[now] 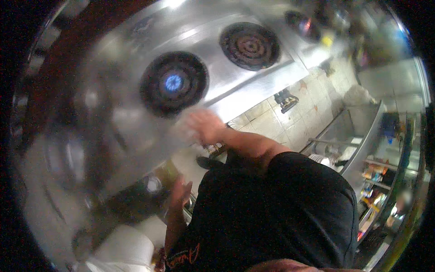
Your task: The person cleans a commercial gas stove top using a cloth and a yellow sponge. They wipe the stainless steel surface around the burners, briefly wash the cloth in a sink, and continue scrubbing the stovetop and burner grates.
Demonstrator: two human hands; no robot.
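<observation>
My right hand (204, 126) is blurred over the front edge of a steel stove (234, 105), just below a round black burner (149, 85) with a blue flame at its centre. A pale blur lies by its fingers, and whether it holds something cannot be told. Lower down, near my black shirt (272, 210), my left hand (180, 192) has its thumb apart from the fingers, with nothing visible in it. A second round burner (250, 46) shows no visible flame.
Farther along the stove is another burner (302, 25) with a reddish glow. Tiled floor (268, 125) lies beside the stove. Steel shelving (363, 146) at the right holds stacked white dishes (319, 159) and packages. A white rounded container (125, 248) stands at the lower left.
</observation>
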